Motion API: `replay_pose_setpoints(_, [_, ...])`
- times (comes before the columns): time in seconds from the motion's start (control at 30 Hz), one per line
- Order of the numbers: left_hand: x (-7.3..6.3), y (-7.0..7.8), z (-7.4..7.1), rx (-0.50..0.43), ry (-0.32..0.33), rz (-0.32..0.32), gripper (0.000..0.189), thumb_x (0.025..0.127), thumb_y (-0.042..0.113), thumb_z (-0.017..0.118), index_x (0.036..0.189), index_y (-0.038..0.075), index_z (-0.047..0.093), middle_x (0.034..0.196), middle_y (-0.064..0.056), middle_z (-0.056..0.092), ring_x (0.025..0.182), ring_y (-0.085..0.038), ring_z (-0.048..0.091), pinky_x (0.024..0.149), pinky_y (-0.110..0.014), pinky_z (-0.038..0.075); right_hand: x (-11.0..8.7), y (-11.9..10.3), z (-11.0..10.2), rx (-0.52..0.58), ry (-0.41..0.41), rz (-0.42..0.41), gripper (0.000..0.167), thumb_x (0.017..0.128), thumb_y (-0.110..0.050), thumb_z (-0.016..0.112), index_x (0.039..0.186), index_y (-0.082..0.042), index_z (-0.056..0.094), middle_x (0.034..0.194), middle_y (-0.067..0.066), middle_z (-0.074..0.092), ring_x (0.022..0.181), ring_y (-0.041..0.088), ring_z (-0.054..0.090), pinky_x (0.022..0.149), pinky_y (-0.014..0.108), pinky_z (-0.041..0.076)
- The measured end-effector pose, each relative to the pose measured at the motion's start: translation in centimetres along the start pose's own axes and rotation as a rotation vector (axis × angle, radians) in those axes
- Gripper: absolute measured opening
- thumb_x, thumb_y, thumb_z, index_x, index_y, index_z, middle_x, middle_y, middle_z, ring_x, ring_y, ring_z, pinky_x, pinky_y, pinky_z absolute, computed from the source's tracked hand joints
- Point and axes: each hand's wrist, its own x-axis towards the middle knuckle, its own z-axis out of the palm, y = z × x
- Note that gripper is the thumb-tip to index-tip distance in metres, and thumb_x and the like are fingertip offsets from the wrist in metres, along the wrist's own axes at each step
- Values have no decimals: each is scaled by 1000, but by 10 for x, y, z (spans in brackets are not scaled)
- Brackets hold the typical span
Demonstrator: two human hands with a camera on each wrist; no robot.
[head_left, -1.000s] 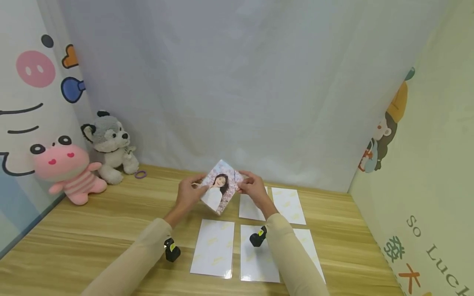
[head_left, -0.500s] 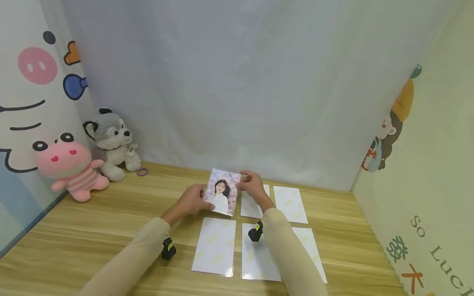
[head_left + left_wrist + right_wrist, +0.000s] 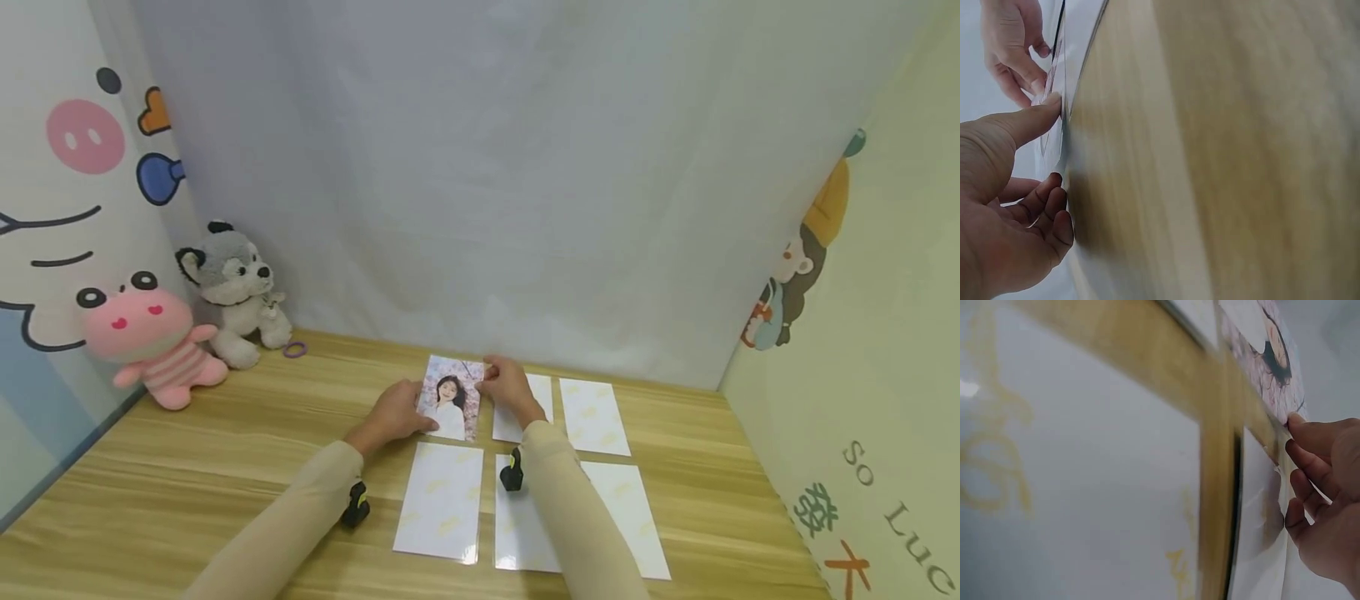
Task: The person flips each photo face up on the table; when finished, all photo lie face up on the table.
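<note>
A photo print showing a person in white before pink blossoms lies low over the wooden table, picture side up, in the head view. My left hand holds its left edge and lower corner, the thumb on the picture. With thumb and fingertips, my right hand pinches the upper right edge of the print. In the left wrist view the left thumb presses the print's border, the fingers curled below. White sheets with faint yellow marks lie close by: one in front of the print, another partly under the right forearm.
More such sheets lie at the right, one at the back and one nearer. A pink plush toy, a grey plush dog and a purple ring stand at the back left. A curtain hangs behind the table.
The photo print has turned from a slanted diamond to nearly straight and come down toward the table, in line with the sheets. Both hands stay on it; the left has shifted to its lower left.
</note>
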Motion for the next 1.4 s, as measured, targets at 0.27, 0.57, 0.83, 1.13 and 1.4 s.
replay_pose_setpoints(0.27, [1,-1,3,2,-6,-21,79,77,23,87,135,-16,51,133,-33,58,127,-46,53,109,-51,41,0,-6,4,-187,-2,13,58,84,-10,78,138,1,56,99,11,69,89,24,63,87,39,51])
replay_pose_setpoints(0.57, [4,0,2,40,-33,-62,84,77,28,87,140,-12,47,138,-31,55,131,-46,51,111,-51,40,2,-6,7,-257,-16,5,37,86,-11,76,119,-2,65,89,6,62,79,18,52,74,34,44])
replay_pose_setpoints(0.83, [4,1,1,102,-39,-48,79,77,30,87,135,-12,53,131,-30,60,124,-45,55,106,-51,44,4,-7,8,-338,-7,-24,19,84,-13,78,84,-6,60,77,1,56,72,19,50,65,32,39])
replay_pose_setpoints(1.13, [5,1,1,129,-36,-31,59,76,32,87,116,-7,66,106,-20,68,101,-36,63,88,-48,51,2,-9,7,-330,-8,0,12,90,-11,70,98,-4,65,71,1,52,65,17,46,59,30,36])
replay_pose_setpoints(1.4, [7,-4,2,121,-37,1,50,76,32,87,102,-5,67,91,-16,65,84,-30,59,78,-45,50,-4,-12,-20,-249,38,4,47,93,-10,65,136,4,55,110,22,68,101,36,64,89,46,52])
